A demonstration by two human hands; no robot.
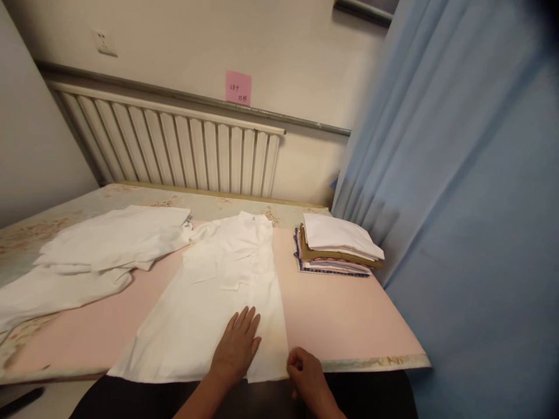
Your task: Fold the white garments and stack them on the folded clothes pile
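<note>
A white collared shirt (227,291) lies spread on the pink board, its collar toward the wall and its hem at the table's front edge. Its body is long and widens toward the hem, and one sleeve reaches left from the shoulder. My left hand (237,343) rests flat on the lower part of the cloth, fingers stretched out. At the hem's right corner is my right hand (305,375), its fingers curled and pinched together on the edge of the fabric.
On the left lie several loosely layered white garments (113,238). A folded stack of clothes (340,244) sits at the right, white on top. The pink board (349,320) covers a floral tablecloth (56,221). A radiator (187,145) stands behind; a blue curtain (463,174) hangs right.
</note>
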